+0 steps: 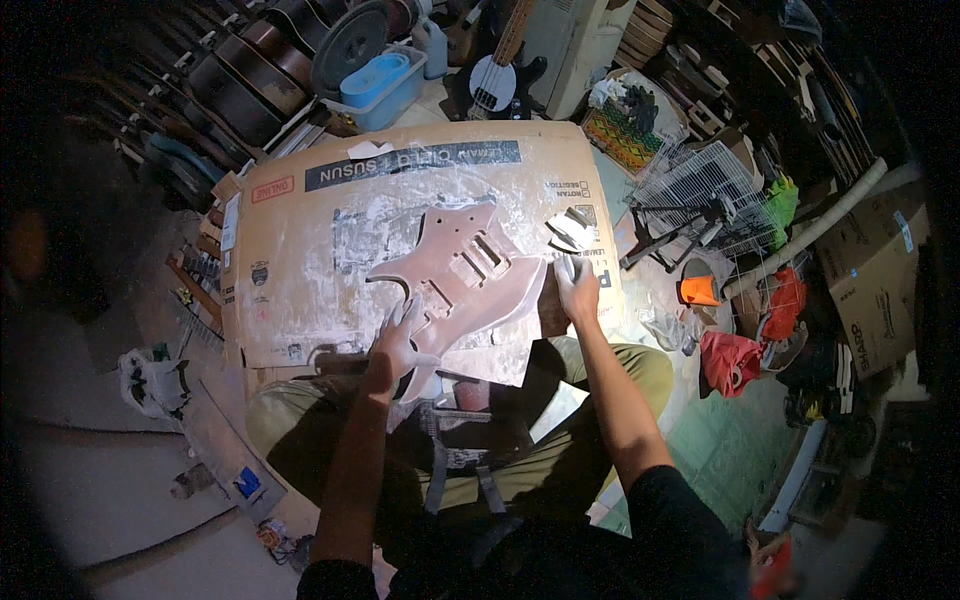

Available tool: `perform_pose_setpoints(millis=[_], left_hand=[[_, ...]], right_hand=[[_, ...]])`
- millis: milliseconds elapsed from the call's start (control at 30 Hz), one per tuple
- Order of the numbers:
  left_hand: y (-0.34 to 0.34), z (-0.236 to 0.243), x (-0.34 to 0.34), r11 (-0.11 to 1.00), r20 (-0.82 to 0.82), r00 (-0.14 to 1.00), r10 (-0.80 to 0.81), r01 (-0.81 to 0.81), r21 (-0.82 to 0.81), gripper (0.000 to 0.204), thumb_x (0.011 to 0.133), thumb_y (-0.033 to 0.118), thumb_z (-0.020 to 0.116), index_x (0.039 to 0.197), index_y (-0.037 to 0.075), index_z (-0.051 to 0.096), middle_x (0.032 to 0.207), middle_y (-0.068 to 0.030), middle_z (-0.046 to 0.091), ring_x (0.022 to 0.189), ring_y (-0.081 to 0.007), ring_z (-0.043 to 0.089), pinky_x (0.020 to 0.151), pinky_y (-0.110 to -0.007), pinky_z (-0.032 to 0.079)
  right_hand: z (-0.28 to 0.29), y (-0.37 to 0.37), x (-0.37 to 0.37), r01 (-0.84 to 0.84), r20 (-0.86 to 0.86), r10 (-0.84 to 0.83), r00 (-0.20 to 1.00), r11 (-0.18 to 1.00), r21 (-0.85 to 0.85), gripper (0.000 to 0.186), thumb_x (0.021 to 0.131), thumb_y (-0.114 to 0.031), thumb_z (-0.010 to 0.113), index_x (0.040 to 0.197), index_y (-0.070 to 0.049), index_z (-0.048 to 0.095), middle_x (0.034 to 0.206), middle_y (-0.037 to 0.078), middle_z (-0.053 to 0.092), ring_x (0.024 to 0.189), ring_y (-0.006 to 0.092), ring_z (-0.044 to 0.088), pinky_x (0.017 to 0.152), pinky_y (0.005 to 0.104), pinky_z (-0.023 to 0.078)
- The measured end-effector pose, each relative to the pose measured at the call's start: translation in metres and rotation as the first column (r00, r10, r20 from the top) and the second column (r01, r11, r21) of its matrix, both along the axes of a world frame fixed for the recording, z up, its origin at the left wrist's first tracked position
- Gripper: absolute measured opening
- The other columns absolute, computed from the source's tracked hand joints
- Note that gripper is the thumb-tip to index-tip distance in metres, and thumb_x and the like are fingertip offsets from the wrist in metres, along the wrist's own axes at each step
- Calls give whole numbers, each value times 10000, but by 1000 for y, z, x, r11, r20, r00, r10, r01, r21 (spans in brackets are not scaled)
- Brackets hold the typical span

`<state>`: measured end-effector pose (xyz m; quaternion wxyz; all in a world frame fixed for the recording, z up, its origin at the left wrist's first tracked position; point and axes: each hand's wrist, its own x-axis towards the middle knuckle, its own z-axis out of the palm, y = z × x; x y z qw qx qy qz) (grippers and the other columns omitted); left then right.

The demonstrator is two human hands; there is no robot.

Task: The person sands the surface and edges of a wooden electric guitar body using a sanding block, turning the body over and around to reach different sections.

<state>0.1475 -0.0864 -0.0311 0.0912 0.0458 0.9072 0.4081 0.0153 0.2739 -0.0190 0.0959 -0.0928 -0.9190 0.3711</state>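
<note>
Working from a distance, I see a crumpled white plastic bag (153,383) on the floor at far left, with a row of brown instrument bodies (248,75) standing above it. Next comes the cardboard sheet (300,225), dusted with pale powder, and a blue basin (375,80) in a tub beyond its far edge. My left hand (393,338) rests against the near-left edge of a reddish-brown guitar body (445,270), the fingers lying on its upper face (whether they clamp that edge from below I cannot tell). The guitar body lies flat on the cardboard, between my two hands, one pointed horn reaching left and its cut-out pockets facing up. A bass guitar (493,85) stands past the far edge. Some folded pale pieces (572,230) lie just beyond my right hand (577,287), which is beside the body's right end; its fingers are whitened, and I cannot tell whether they close on anything. Farther right are a wire rack (705,180), a red pouch (730,362) and a cardboard box (870,295).
</note>
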Motion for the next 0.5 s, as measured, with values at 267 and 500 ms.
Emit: perform_pose_setpoints(millis=[267, 500], left_hand=[[21, 18, -35, 804, -75, 963, 259, -258, -536, 741, 705, 387, 795, 1357, 123, 562, 1309, -251, 540, 1203, -455, 502, 1031, -533, 411], [50, 59, -126, 889, -306, 943, 129, -247, -386, 710, 749, 367, 783, 1357, 103, 527, 1315, -230, 518, 1190, -464, 496, 1015, -551, 407]], right_hand=[[-11, 19, 47, -120, -105, 132, 986, 986, 113, 434, 833, -156, 750, 1207, -2, 594, 1149, 250, 596, 1077, 433, 553, 941, 471, 458], [-11, 2, 42, 139, 70, -125, 990, 954, -265, 392, 897, -215, 696, 1197, 13, 588, 1136, 260, 668, 1075, 413, 635, 926, 436, 489]])
